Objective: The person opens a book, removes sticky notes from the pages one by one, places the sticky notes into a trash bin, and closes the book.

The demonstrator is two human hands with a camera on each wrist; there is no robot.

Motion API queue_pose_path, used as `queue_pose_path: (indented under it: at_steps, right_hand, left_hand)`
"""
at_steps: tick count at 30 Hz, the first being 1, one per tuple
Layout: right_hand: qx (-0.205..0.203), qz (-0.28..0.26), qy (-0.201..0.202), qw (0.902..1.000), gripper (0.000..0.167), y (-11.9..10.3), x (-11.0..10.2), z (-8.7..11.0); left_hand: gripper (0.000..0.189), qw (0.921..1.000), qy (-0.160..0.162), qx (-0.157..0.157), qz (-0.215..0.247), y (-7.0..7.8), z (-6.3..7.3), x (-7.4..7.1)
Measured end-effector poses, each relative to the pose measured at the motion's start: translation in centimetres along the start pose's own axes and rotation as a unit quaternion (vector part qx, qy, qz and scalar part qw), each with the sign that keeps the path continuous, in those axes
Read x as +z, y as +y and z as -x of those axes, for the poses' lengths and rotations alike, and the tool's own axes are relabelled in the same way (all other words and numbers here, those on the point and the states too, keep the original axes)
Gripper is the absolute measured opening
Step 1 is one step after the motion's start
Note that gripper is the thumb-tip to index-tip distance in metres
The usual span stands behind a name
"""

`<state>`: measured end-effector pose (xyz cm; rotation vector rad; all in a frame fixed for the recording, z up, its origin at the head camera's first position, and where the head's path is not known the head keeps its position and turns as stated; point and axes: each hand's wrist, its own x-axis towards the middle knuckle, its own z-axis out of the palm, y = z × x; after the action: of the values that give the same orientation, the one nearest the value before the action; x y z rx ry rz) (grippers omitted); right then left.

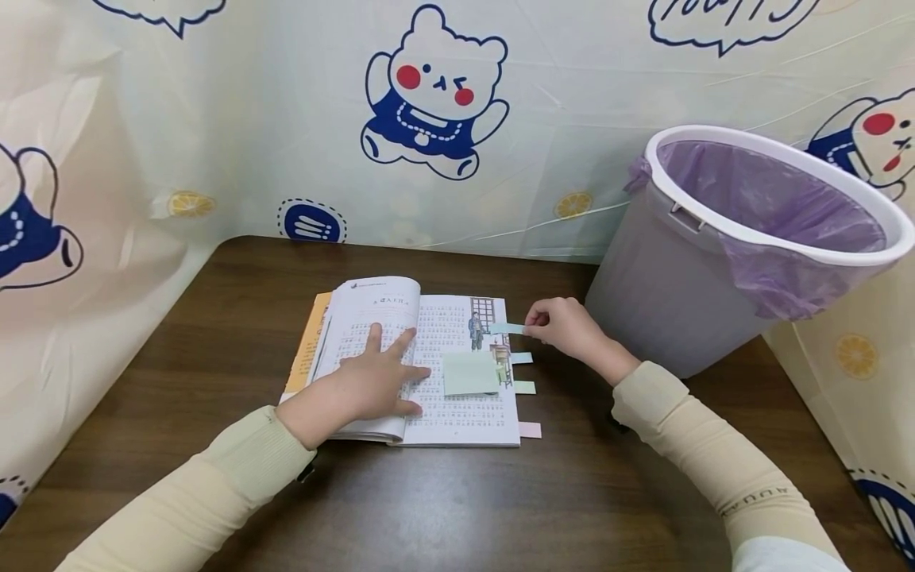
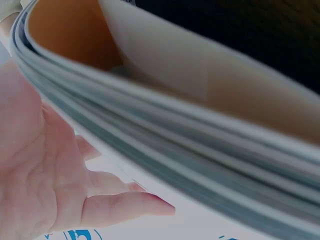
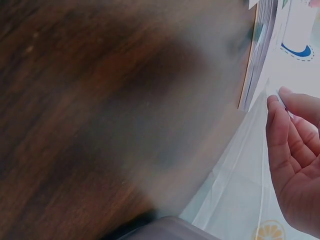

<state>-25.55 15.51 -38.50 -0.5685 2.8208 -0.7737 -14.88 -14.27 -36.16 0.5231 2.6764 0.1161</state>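
Observation:
An open book point(image 1: 457, 425) lies on the table, its left pages curling up at the spine. Across its inner pages my left hand point(image 1: 375, 380) rests with fingers spread. My right hand point(image 1: 565, 327) pinches the outer end of a blue sticky tab point(image 1: 506, 328) at the right page's upper edge; the tab's other end lies over the printed picture. Below it, a blue tab point(image 1: 523, 358), a green tab point(image 1: 525, 388) and a pink tab point(image 1: 530, 430) stick out past the edge. A pale green sticky note point(image 1: 469, 373) sits on the right page. The right wrist view shows thumb and fingertips point(image 3: 272, 100) together.
A grey trash bin point(image 1: 643, 278) lined with a purple bag point(image 1: 779, 278) stands tilted at the right, close to my right forearm. Behind the brown table point(image 1: 457, 508) hangs a curtain point(image 1: 286, 103) with cartoon bears. The book's orange cover point(image 1: 309, 345) shows at the left.

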Motion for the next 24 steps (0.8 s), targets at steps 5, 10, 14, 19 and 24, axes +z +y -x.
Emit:
queue_pose_path:
  at_steps: [5,10,14,19,24]
  right_hand:
    - [-0.003,-0.008,0.004,1.0000,0.008,-0.1,-0.3,0.0]
    - [-0.010,-0.019,0.013,0.9997,0.010,-0.4,-0.7,0.1]
    - [-0.013,-0.037,0.017,0.9991,0.010,-0.8,-1.2,0.2]
    - [-0.018,-0.057,0.015,0.9981,0.010,-1.8,-2.2,0.6]
    - [-0.029,-0.036,0.008,0.9989,0.010,-3.0,-3.2,1.6]
  left_hand:
    - [0.060,1.0000,0.000,0.000,0.000,0.0,0.1,-0.1]
    - [0.059,1.0000,0.003,0.003,-0.002,-0.1,0.0,0.0]
    - [0.059,1.0000,0.003,0.003,-0.004,-0.1,0.1,0.1]
    - [0.059,1.0000,0.002,0.001,-0.006,-0.1,0.2,0.1]
    - [0.059,1.0000,0.002,0.001,-0.003,-0.1,0.3,0.1]
